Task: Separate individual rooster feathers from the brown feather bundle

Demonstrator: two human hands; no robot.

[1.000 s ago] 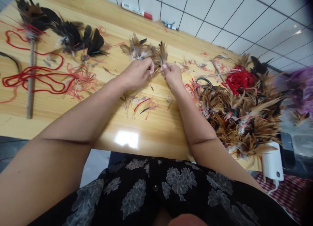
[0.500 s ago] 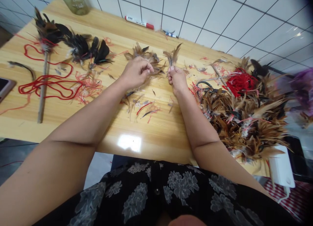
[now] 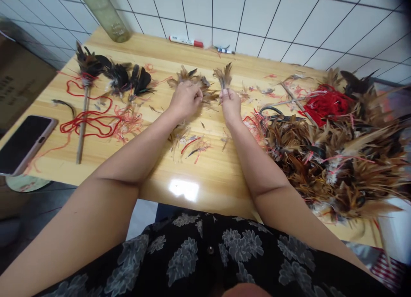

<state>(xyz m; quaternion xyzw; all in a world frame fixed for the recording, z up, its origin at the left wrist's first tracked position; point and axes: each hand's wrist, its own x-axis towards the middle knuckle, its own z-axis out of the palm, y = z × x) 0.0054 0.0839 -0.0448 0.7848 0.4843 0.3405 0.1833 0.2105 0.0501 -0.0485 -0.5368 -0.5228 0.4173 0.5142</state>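
My right hand (image 3: 230, 104) is closed in a pinch on a small tuft of brown feathers (image 3: 224, 75) that stands up from its fingertips. Just to the left, my left hand (image 3: 185, 99) is closed on a clump of brown and white feathers (image 3: 192, 79) lying on the wooden table (image 3: 212, 177). The two hands are a few centimetres apart over the table's middle. Loose feather bits and red thread scraps (image 3: 192, 144) lie under my forearms.
A big heap of brown feathers (image 3: 334, 155) with red yarn (image 3: 324, 102) fills the right side. Black feathers (image 3: 128, 78), a stick (image 3: 81, 130) and red cord (image 3: 86, 123) lie at the left. A phone (image 3: 24, 143) rests at the left edge; a marker (image 3: 186, 41) and a bottle (image 3: 105, 14) stand by the tiled wall.
My hands separated: the right one pulled a small tuft away from the clump in the left and holds it upright. The camera tilted, bringing the phone and bottle into view.
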